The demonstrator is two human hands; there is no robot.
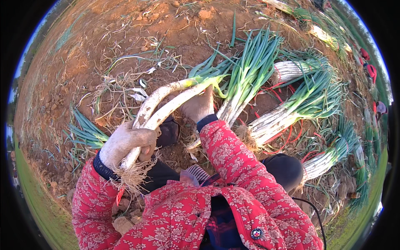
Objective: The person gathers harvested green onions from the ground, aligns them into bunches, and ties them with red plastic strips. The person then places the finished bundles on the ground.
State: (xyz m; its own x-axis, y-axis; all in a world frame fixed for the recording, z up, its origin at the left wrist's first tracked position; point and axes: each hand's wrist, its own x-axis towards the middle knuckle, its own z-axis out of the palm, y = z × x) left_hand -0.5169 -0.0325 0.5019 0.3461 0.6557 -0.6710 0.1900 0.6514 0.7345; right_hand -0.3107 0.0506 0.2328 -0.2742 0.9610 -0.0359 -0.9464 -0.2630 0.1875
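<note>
Two large Welsh onions (175,107), with soil-smeared white stalks and green tops, lie across my view. My left hand (131,143), in a soiled knit glove, is closed around their lower stalks, and the tangled roots (134,178) hang below it. My right hand (198,106), also gloved, is at the upper stalks near the green leaves; the stalks cover its fingers in part, so its grip is unclear. Right beside it lies a loose group of onions (232,106) with leaves (257,59) pointing away from me.
Onion bundles lie to the right, a near one (272,125) among red ties (289,137), others behind (290,70) and lower right (322,164). Green leaves (87,131) show at left. Dry scraps (122,84) litter the soil. People in red (371,72) are far right.
</note>
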